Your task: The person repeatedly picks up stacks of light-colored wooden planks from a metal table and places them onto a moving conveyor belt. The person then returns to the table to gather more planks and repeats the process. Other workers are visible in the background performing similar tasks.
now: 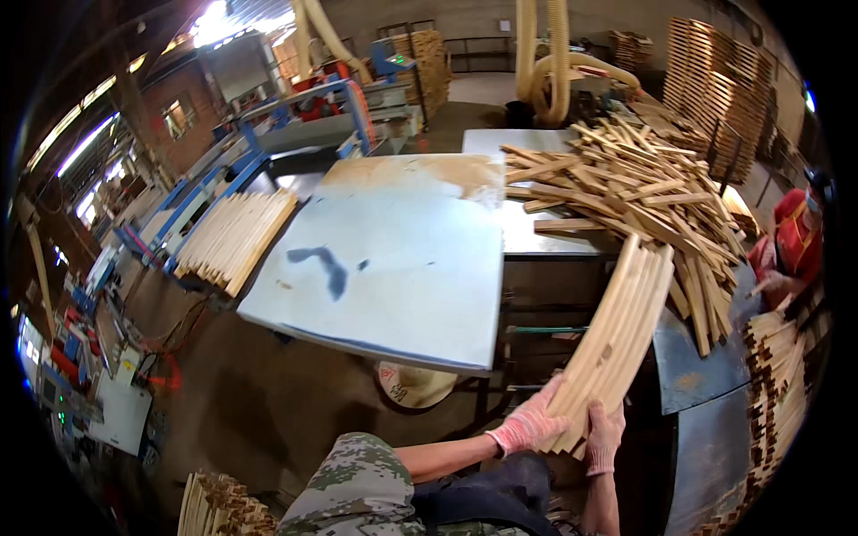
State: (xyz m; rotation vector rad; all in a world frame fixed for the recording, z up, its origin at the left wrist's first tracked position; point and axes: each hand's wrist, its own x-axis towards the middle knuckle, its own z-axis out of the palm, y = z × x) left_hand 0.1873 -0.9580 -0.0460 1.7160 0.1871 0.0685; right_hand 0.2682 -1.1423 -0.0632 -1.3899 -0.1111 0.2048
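Note:
A bundle of long, pale wooden strips [612,344] lies side by side across both my hands, slanting up and away to the right. My left hand [534,418], in a pink-and-white knitted glove, is closed round the bundle's near left side. My right hand [604,436], gloved alike, grips its near right side with the thumb on top. The far end of the bundle reaches close to a big heap of loose wooden strips [626,183] on a metal table. To the left stands a pale blue-white worktable [402,259] with dark stains and sawdust along its far edge.
A blue-framed machine [259,134] holds a neat row of strips [237,237] at the left. A person in red [791,237] is at the far right beside stacked wood [773,384]. A pale round lid or hat [416,384] lies under the worktable. Ducts [556,62] hang behind.

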